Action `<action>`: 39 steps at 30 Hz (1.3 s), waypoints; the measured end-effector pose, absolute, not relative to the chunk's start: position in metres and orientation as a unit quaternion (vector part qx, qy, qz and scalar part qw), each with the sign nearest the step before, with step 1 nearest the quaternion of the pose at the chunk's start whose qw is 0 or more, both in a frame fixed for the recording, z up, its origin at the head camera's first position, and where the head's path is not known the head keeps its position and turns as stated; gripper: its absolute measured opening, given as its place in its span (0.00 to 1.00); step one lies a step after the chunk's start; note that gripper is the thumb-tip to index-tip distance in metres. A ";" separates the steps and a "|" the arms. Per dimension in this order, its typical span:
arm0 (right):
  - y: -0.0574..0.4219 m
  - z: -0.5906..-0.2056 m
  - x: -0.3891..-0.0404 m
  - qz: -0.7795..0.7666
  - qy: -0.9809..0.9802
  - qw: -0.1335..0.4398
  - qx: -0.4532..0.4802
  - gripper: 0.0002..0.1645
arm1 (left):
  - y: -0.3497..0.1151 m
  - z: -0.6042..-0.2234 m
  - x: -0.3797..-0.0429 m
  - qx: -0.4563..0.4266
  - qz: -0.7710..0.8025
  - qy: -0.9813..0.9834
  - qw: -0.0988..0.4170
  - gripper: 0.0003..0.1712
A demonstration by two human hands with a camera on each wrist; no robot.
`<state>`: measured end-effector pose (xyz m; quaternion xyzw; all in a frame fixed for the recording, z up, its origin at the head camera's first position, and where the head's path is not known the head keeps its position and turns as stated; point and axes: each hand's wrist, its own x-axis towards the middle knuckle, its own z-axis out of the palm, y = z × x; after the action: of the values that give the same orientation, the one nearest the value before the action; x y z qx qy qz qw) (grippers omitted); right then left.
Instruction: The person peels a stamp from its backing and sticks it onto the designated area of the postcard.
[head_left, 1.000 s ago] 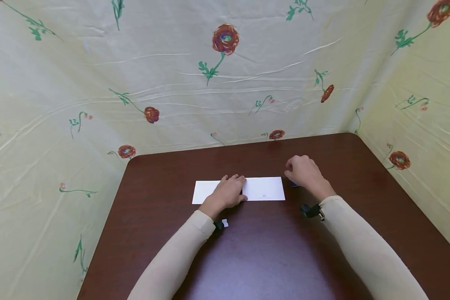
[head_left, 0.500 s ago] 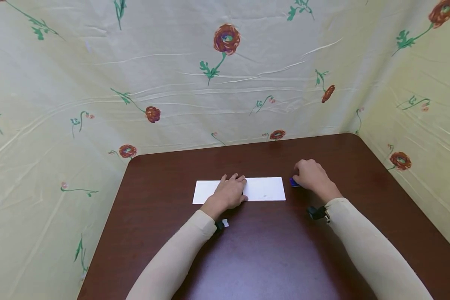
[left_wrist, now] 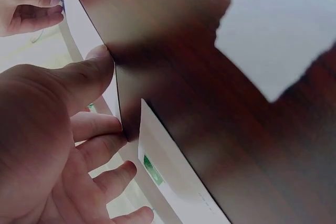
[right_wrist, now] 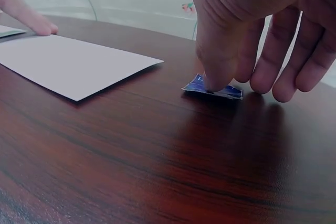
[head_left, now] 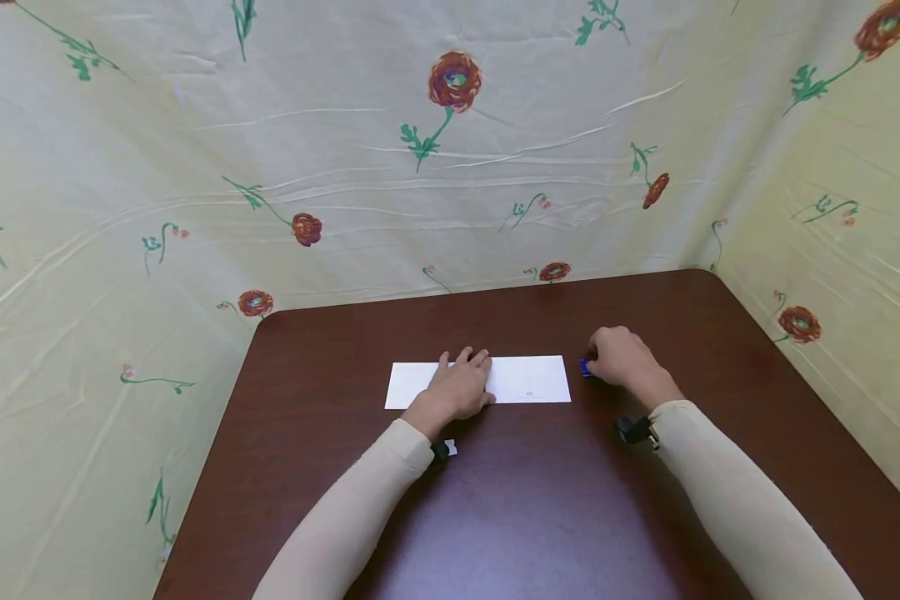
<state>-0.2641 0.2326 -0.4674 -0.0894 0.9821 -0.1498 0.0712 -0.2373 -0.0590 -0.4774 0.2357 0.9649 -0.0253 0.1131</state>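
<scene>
Two white paper cards lie side by side on the dark table. My left hand (head_left: pixel 459 390) spreads over their meeting ends, thumb and fingertips touching the right card (head_left: pixel 528 379). The left card (head_left: pixel 411 385) shows a green patch in the left wrist view, with a narrow gap between it and the other card. To the right, my right hand (head_left: pixel 624 360) has its thumb on a small, slightly curled blue piece (right_wrist: pixel 212 88) and its forefinger at the piece's far edge. The other fingers point down at the table beside it. Part of the blue piece is hidden by the thumb.
A small white scrap (head_left: pixel 451 447) lies near the left wrist. The brown table (head_left: pixel 525 517) has rounded far corners, and a flowered curtain (head_left: pixel 360 150) hangs behind it and along the sides.
My right hand has moved rightward and lowered onto the blue piece, its thumb now on it. My left hand stays on the cards, which have not moved.
</scene>
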 end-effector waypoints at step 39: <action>0.229 -0.464 -0.263 -0.172 0.980 0.058 -0.084 0.03 | -0.065 -0.473 -0.239 0.239 -0.006 0.963 0.122 0.42</action>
<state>-0.2630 0.2292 -0.4644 -0.0843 0.9798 -0.1717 0.0584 -0.2392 -0.0646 -0.4730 0.2394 0.9633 -0.0065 0.1216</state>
